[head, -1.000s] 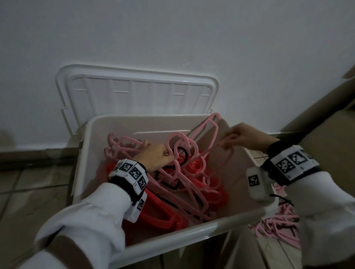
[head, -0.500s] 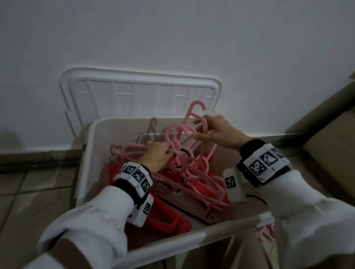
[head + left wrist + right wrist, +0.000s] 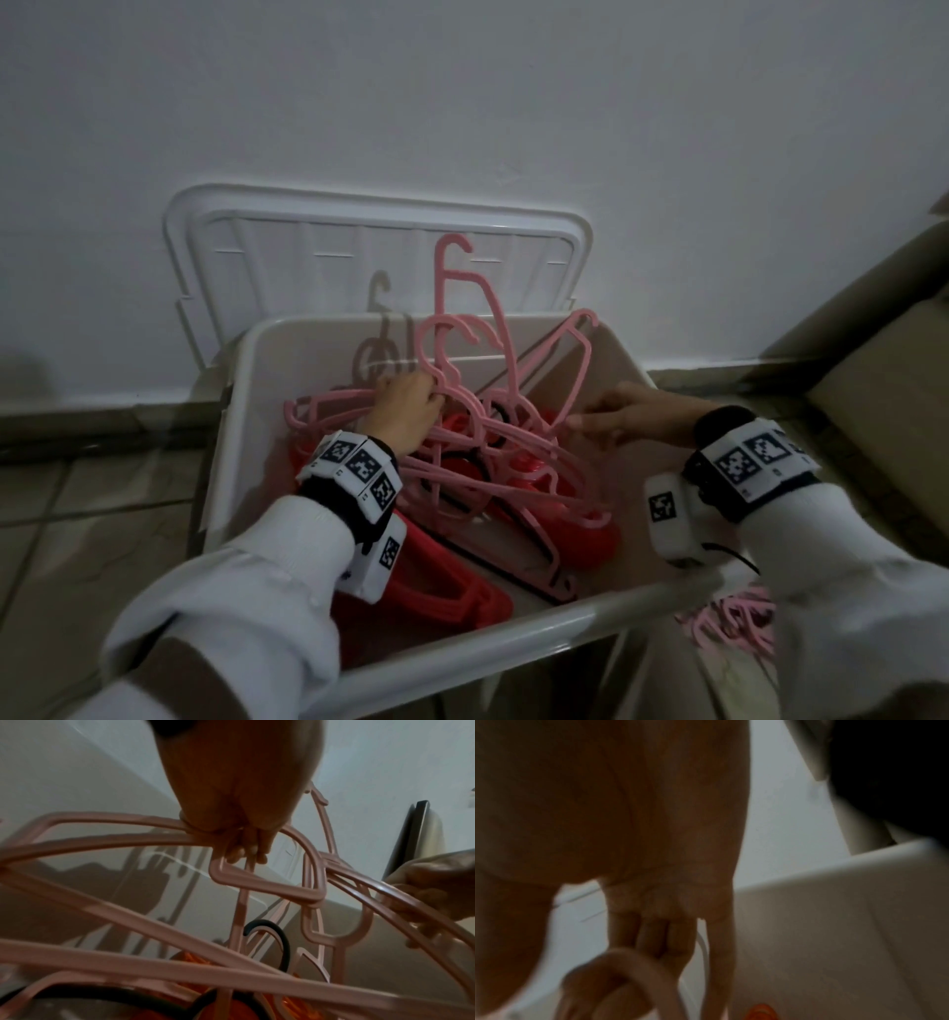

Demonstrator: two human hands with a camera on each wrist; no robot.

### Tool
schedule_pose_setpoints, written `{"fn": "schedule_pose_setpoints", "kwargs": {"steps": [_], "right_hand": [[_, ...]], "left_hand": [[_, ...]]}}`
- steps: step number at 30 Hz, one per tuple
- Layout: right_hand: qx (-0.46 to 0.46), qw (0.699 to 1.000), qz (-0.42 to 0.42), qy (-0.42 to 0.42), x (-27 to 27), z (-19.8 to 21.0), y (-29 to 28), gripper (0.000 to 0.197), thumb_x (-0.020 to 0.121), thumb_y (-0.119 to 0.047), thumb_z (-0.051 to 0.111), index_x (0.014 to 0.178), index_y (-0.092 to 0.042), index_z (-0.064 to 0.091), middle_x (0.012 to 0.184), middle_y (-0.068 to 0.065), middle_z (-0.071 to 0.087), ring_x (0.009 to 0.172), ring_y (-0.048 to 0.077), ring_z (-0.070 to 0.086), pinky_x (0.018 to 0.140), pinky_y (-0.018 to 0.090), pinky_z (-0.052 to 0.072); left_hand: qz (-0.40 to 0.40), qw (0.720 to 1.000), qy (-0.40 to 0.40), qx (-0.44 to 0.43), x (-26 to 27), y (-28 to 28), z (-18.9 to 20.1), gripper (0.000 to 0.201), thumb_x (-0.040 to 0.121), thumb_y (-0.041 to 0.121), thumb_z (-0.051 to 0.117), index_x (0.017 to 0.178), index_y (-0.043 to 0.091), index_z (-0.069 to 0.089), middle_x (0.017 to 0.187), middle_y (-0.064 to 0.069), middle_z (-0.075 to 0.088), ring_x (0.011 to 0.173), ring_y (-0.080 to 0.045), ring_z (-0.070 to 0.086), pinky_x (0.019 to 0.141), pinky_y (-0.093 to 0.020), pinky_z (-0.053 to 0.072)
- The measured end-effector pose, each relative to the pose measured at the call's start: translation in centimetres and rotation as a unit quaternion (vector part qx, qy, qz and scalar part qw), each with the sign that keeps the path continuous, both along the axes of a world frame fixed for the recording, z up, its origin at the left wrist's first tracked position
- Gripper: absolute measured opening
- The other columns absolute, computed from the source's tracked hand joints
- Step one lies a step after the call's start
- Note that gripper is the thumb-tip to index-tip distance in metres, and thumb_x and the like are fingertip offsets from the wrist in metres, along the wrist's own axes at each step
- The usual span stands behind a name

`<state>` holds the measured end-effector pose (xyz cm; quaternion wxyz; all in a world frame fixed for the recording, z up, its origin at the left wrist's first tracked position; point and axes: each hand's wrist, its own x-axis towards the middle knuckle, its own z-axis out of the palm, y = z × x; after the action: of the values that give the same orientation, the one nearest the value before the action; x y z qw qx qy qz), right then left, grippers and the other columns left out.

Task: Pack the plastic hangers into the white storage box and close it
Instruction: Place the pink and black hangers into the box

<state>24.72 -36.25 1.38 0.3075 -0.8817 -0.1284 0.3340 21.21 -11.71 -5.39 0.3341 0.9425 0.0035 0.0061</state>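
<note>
The left hand reaches down from the top, fingers curled round the bars of several pink hangers that fan out and cross below it. At the right edge the right hand touches other pink bars. Underneath lie a black hanger hook and orange-red hangers, with the white box wall behind.
</note>
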Motion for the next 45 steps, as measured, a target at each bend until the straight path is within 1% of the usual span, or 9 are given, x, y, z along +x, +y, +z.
{"fn": "schedule_pose_setpoints", "kwargs": {"steps": [10, 14, 17, 23, 28, 32, 40, 43, 45], "right_hand": [[0.104, 0.925, -0.073, -0.357, 1.3, 3.1, 0.1, 0.026, 0.091, -0.022, 0.057, 0.068, -0.014, 0.063, 0.055, -0.003, 0.053, 0.05, 0.001, 0.05, 0.052, 0.011, 0.039], [0.187, 0.935, -0.079, -0.291, 1.1, 3.9, 1.6, 0.028, 0.094, -0.022, 0.054, 0.066, -0.017, 0.057, 0.061, 0.002, 0.056, 0.053, 0.01, 0.055, 0.056, 0.024, 0.052], [0.129, 0.946, -0.02, -0.297, 0.8, 3.9, 3.2, 0.03, 0.096, -0.021, 0.049, 0.067, -0.014, 0.055, 0.057, -0.001, 0.052, 0.04, 0.003, 0.045, 0.042, 0.016, 0.04], [0.057, 0.949, 0.056, -0.305, 1.0, 3.3, 6.0, 0.026, 0.093, -0.027, 0.053, 0.072, -0.015, 0.063, 0.06, -0.009, 0.055, 0.049, -0.005, 0.049, 0.053, 0.011, 0.035], [0.058, 0.962, 0.089, -0.251, 0.3, 2.3, 7.5, 0.036, 0.096, -0.027, 0.048, 0.081, 0.003, 0.062, 0.075, 0.01, 0.062, 0.068, 0.011, 0.054, 0.068, 0.022, 0.043], [0.062, 0.99, 0.019, -0.127, 0.5, 0.4, 7.2, 0.054, 0.098, -0.042, 0.034, 0.101, 0.002, 0.066, 0.1, 0.015, 0.068, 0.09, 0.023, 0.062, 0.088, 0.029, 0.047], [-0.182, 0.981, 0.053, -0.023, 3.4, -5.4, 5.4, 0.028, 0.095, -0.014, 0.048, 0.113, 0.004, 0.062, 0.105, 0.016, 0.065, 0.083, 0.02, 0.059, 0.076, 0.026, 0.048], [-0.226, 0.968, 0.1, 0.045, 3.1, -7.8, 6.3, 0.019, 0.092, -0.01, 0.055, 0.107, -0.002, 0.065, 0.096, 0.008, 0.064, 0.066, 0.007, 0.053, 0.055, 0.011, 0.044], [-0.248, 0.961, 0.119, 0.037, 2.9, -9.5, 6.9, 0.02, 0.09, -0.016, 0.059, 0.107, -0.005, 0.064, 0.104, 0.009, 0.066, 0.075, 0.012, 0.06, 0.063, 0.014, 0.048]], "left_hand": [[-0.04, 0.992, -0.086, 0.082, -0.8, 0.2, -0.1, 0.023, 0.096, 0.015, 0.047, 0.102, 0.013, 0.069, 0.107, -0.009, 0.067, 0.096, -0.024, 0.063, 0.085, -0.034, 0.049], [-0.067, 0.989, -0.116, 0.064, -0.9, -0.4, -0.2, 0.019, 0.092, 0.016, 0.053, 0.105, 0.014, 0.067, 0.11, -0.007, 0.064, 0.096, -0.021, 0.062, 0.086, -0.031, 0.05], [-0.083, 0.982, -0.165, 0.05, -0.8, -0.8, -0.2, 0.028, 0.086, 0.017, 0.062, 0.113, 0.014, 0.058, 0.118, -0.002, 0.055, 0.11, -0.017, 0.049, 0.099, -0.032, 0.042], [-0.021, 0.97, -0.23, 0.07, -1.2, -1.2, 1.0, 0.047, 0.08, 0.031, 0.066, 0.121, 0.017, 0.048, 0.112, 0.005, 0.04, 0.107, -0.014, 0.035, 0.087, -0.021, 0.02], [-0.09, 0.976, -0.081, 0.18, -1.0, -1.0, 0.4, 0.025, 0.093, 0.029, 0.049, 0.114, 0.02, 0.059, 0.123, 0.003, 0.053, 0.122, -0.015, 0.041, 0.112, -0.043, 0.013], [-0.119, 0.977, 0.013, 0.175, -0.7, -0.9, -0.7, 0.025, 0.097, 0.021, 0.041, 0.103, 0.012, 0.063, 0.107, -0.008, 0.065, 0.108, -0.025, 0.055, 0.102, -0.035, 0.025], [-0.135, 0.963, 0.186, 0.142, -1.0, 0.0, -2.3, 0.034, 0.089, 0.038, 0.053, 0.109, 0.012, 0.063, 0.112, -0.011, 0.064, 0.107, -0.03, 0.057, 0.095, -0.031, 0.038], [-0.136, 0.962, 0.204, 0.121, -1.0, 0.2, -2.2, 0.041, 0.08, 0.048, 0.063, 0.105, 0.015, 0.065, 0.103, -0.006, 0.067, 0.099, -0.026, 0.061, 0.088, -0.03, 0.042], [-0.133, 0.964, 0.207, 0.097, -0.9, 0.4, -2.2, 0.036, 0.079, 0.044, 0.064, 0.1, 0.015, 0.066, 0.098, -0.006, 0.068, 0.095, -0.024, 0.062, 0.085, -0.029, 0.042]]}}
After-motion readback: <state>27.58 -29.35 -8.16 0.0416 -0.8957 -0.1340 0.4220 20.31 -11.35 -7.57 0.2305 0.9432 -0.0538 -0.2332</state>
